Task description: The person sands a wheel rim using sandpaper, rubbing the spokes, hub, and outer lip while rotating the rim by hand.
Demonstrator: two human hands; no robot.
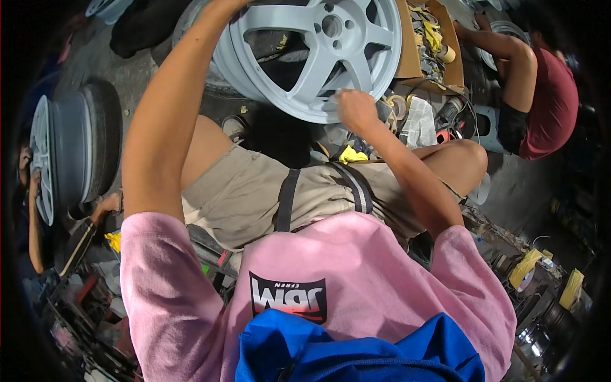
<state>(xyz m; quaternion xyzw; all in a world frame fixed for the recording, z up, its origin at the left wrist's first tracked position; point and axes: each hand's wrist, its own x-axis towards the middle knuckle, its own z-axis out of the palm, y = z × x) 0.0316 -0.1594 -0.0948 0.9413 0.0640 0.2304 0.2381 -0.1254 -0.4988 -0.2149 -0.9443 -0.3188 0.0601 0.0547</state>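
Note:
A pale grey spoked wheel rim (313, 70) stands tilted in front of me at the top of the view, resting by a dark tyre (219, 79). My left hand (237, 3) is at the rim's upper left edge, mostly cut off by the top of the frame, its fingers hidden. My right hand (358, 109) is at the rim's lower right edge with its fingers curled. Something small and pale, blurred, shows at its fingertips against a spoke; I cannot make out what it is.
An open cardboard box (410, 41) of scraps stands right of the rim. Newspaper (419, 121) and a yellow cloth (352, 155) lie below it. A co-worker in a red shirt (552, 105) sits at right. Another person's hands touch a rim (43, 159) at left.

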